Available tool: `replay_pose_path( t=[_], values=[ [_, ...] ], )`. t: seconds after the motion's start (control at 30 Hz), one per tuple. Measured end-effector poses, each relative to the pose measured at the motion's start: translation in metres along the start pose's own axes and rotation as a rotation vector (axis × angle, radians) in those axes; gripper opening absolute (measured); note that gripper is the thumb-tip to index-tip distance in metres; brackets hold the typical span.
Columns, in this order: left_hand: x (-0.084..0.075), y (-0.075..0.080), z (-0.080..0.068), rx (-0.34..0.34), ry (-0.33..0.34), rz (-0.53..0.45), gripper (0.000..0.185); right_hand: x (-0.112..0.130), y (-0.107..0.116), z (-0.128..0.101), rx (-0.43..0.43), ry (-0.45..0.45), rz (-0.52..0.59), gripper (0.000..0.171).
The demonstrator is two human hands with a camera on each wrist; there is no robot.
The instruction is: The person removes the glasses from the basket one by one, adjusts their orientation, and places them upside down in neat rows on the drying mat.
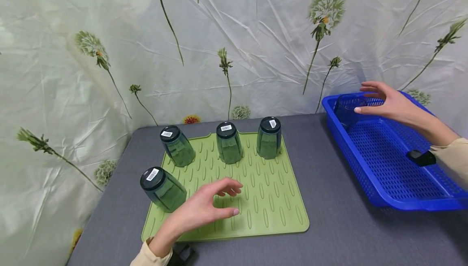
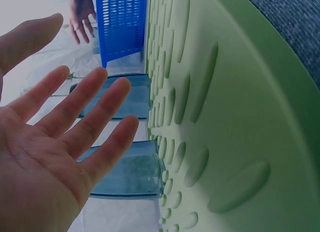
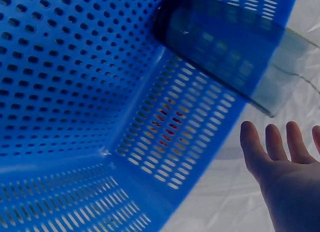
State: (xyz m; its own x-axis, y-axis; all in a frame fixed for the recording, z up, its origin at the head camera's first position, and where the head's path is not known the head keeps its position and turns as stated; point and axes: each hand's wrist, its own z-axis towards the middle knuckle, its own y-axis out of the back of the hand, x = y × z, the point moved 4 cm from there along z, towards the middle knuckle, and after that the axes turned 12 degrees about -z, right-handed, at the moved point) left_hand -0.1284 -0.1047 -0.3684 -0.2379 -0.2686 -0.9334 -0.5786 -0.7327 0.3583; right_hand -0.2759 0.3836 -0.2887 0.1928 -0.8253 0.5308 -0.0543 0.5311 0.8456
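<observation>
My left hand [image 1: 202, 207] hovers over the front of a green ribbed drying mat [image 1: 263, 201], holding nothing, fingers spread from the thumb. Just left of it, a tinted drinking glass [image 1: 166, 195] stands upside down on the mat, a white label on its base. Over the far end of a blue perforated basket [image 1: 365, 174] is my right hand [image 1: 398, 103], its fingers apart and nothing gripped. Beside those fingers, another tinted glass [image 3: 215, 49] leans inside the basket, its mouth above the rim. In the right wrist view a gap separates hand and glass.
Along the mat's back edge stand three more upturned glasses, a left one [image 1: 178, 148], a middle one [image 1: 229, 144] and a right one [image 1: 269, 140]. Grey cloth [image 1: 321, 213] covers the table. Behind hangs a pale flowered curtain [image 1: 270, 55].
</observation>
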Motion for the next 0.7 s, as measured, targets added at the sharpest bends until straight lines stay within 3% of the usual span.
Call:
replay_pose_path(
  t=[0.3, 0.53, 0.7],
  values=[
    [0.002, -0.001, 0.0, 0.005, 0.012, 0.018, 0.047, -0.019, -0.014, 0.014, 0.095, -0.015, 0.059, 0.08],
    [0.004, -0.002, -0.001, 0.022, 0.018, -0.006, 0.045, -0.027, -0.027, 0.02, 0.137, 0.0, 0.258, 0.072],
    [0.007, -0.004, -0.001, 0.027, 0.027, -0.029, 0.046, -0.029, -0.029, 0.02, 0.119, -0.03, 0.212, 0.069]
  ],
)
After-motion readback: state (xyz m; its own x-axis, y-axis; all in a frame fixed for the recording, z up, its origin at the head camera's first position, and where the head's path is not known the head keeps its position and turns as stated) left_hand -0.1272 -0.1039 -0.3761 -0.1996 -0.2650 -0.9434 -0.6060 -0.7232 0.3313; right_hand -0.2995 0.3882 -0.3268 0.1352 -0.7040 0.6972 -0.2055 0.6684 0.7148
